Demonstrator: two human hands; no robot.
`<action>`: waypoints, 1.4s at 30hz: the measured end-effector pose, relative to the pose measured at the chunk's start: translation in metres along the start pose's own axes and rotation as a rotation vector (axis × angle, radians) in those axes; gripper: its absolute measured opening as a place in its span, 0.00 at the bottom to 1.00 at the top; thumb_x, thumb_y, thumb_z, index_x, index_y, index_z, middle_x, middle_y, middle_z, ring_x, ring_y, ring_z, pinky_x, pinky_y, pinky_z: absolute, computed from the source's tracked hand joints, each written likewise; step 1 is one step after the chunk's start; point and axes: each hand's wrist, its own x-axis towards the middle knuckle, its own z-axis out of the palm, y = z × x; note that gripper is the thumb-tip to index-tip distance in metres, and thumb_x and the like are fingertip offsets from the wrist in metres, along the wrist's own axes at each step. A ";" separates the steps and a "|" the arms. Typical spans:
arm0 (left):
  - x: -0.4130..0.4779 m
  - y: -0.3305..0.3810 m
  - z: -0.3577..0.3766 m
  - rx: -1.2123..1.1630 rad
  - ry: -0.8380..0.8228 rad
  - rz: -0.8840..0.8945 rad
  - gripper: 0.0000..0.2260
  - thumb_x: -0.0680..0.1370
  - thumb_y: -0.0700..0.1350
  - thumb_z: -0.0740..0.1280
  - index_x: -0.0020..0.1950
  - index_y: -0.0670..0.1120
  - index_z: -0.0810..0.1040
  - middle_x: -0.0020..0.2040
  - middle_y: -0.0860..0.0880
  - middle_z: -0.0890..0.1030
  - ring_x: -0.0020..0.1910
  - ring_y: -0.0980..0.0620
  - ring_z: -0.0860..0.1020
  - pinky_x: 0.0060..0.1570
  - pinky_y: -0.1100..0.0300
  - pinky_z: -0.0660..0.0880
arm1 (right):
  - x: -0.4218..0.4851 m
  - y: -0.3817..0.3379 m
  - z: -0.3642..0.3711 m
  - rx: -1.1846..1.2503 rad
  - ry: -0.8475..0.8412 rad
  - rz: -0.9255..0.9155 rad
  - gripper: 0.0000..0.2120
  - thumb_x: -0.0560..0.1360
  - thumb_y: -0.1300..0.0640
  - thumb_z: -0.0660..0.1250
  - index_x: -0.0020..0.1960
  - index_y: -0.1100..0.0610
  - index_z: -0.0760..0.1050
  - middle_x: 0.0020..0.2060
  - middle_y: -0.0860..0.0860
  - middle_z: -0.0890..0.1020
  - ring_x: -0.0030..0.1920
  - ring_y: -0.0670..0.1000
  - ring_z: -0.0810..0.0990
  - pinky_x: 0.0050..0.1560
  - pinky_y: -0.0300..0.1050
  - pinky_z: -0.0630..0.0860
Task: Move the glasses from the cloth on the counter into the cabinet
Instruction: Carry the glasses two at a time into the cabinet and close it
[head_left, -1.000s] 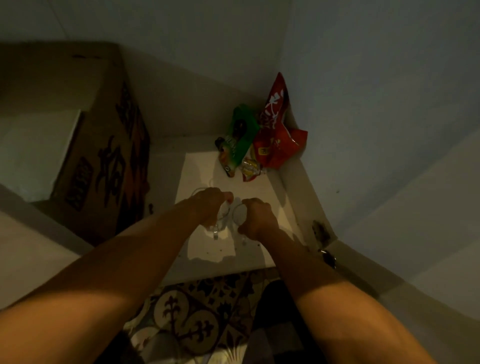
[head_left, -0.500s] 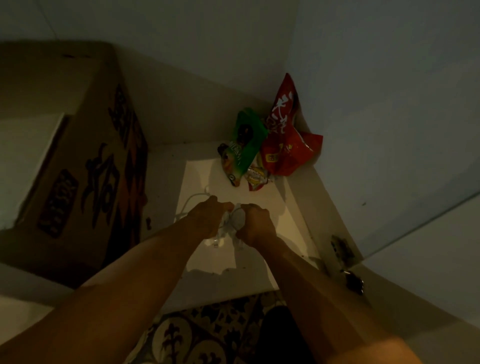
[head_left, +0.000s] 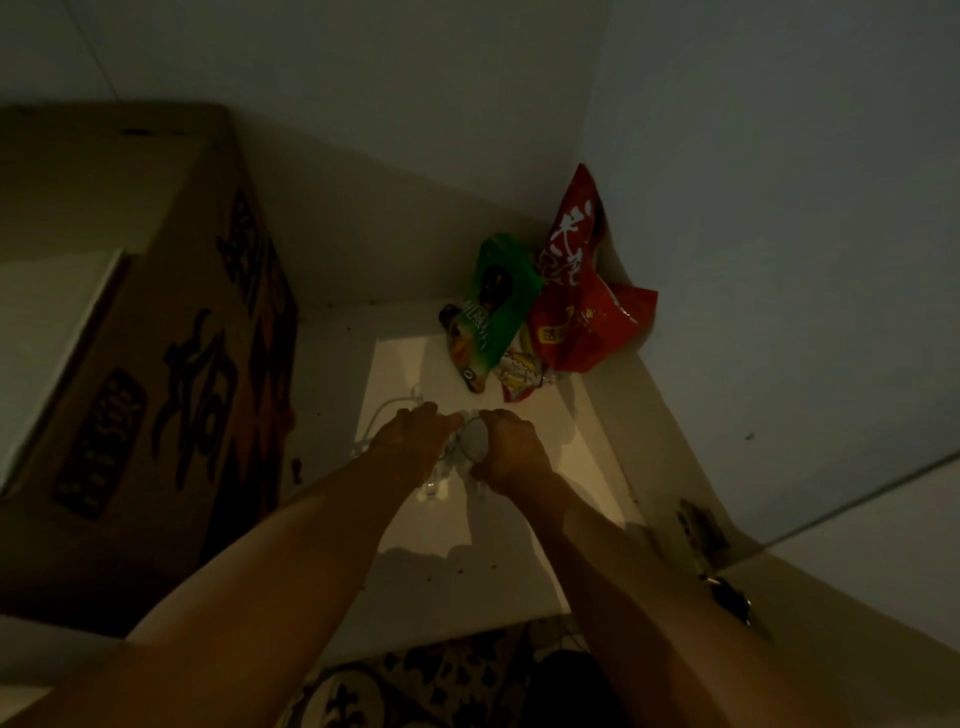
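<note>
Grip: left hand (head_left: 415, 441) and right hand (head_left: 511, 452), knuckles up and fingers curled, each closed round clear glasses (head_left: 471, 441) held between them. How many each hand carries cannot be told in the dim light.

Location: glasses held low over the white cabinet shelf (head_left: 524, 525), near its middle. Whether they touch it cannot be told. No cloth or counter is in view.

Handling (a judgement): light, rigid, smooth-walled and fragile. They are liable to clink or chip where the two handfuls meet. Best taken round the bowl or body with the fingers wrapped, not by the rim, and set down one hand at a time.

Orientation: one pale round face shows between the hands, turned toward the camera. Glinting ends show below the knuckles, toward the shelf. The long axis appears to run steeply from hand down to shelf, but whether rim or base leads cannot be told.

Also present:
- cardboard box (head_left: 156, 364), printed, on the left
- green packet (head_left: 493, 312) and red packet (head_left: 576, 291), in the back right corner
- faint clear rim (head_left: 384, 413) just beside the left hand (possibly another glass)
</note>
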 end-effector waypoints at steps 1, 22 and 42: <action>0.000 0.000 -0.001 0.006 0.016 0.008 0.28 0.79 0.45 0.66 0.77 0.52 0.61 0.71 0.42 0.66 0.69 0.40 0.68 0.68 0.49 0.65 | 0.001 0.000 -0.001 -0.001 -0.004 -0.001 0.30 0.68 0.57 0.77 0.67 0.57 0.72 0.63 0.57 0.75 0.61 0.61 0.74 0.62 0.52 0.73; -0.020 0.002 -0.011 0.070 -0.037 -0.037 0.40 0.76 0.45 0.71 0.79 0.48 0.48 0.76 0.41 0.58 0.71 0.37 0.64 0.68 0.47 0.66 | -0.016 0.009 -0.016 0.095 -0.018 -0.030 0.48 0.71 0.55 0.76 0.80 0.57 0.49 0.76 0.59 0.62 0.74 0.60 0.63 0.70 0.49 0.64; -0.319 0.169 -0.241 -0.066 -0.313 -0.168 0.20 0.80 0.50 0.62 0.71 0.47 0.67 0.69 0.42 0.71 0.65 0.41 0.72 0.59 0.50 0.71 | -0.294 -0.096 -0.292 -0.108 -0.474 0.083 0.18 0.79 0.53 0.62 0.66 0.58 0.72 0.62 0.60 0.77 0.60 0.62 0.77 0.59 0.53 0.76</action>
